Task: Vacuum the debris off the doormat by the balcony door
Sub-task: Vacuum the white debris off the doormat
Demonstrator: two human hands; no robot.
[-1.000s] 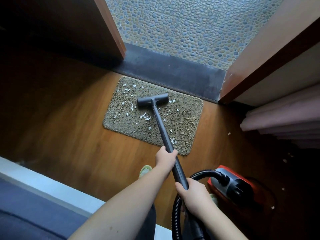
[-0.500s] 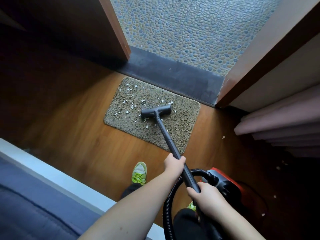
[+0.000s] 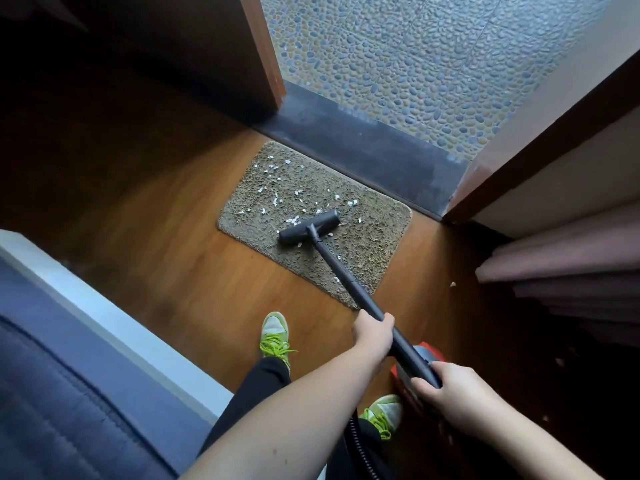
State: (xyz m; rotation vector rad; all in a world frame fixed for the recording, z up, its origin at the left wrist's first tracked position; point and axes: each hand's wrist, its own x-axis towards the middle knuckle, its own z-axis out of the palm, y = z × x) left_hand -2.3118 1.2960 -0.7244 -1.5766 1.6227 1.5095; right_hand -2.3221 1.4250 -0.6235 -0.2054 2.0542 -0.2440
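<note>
- Far left there's a dark blue bed or sofa (image 3: 69, 393) with a pale edge. Hard to say which, and it's not part of the job anyway.
- Next over is the wooden floor (image 3: 166, 258), and the person's green-laced sneakers (image 3: 275, 336) are planted just short of the mat.
- The doormat (image 3: 377, 237) lies flat on the floor right up against the dark threshold (image 3: 363, 147) of the balcony door, pebbled tiles beyond it.
- White debris (image 3: 277, 183) is scattered mostly over the mat's left and far half. The near and right side looks pretty much clean, so I'd call this roughly halfway, with the back-left patch left to do.
- The vacuum head (image 3: 309, 226) sits on the mat around the middle, a few flakes touching its edges.
- Left hand (image 3: 372, 336) has its grip clenched round the black wand (image 3: 343, 275), higher up the tube.
- Right hand (image 3: 450, 386) also has a grip wrapped on the wand, at the lower end near the hose.
- The red vacuum body (image 3: 427, 358) peeks out behind the hands.
- One stray crumb (image 3: 452, 284) lies on the floor right of the mat, by the pink curtain (image 3: 561, 265).
</note>
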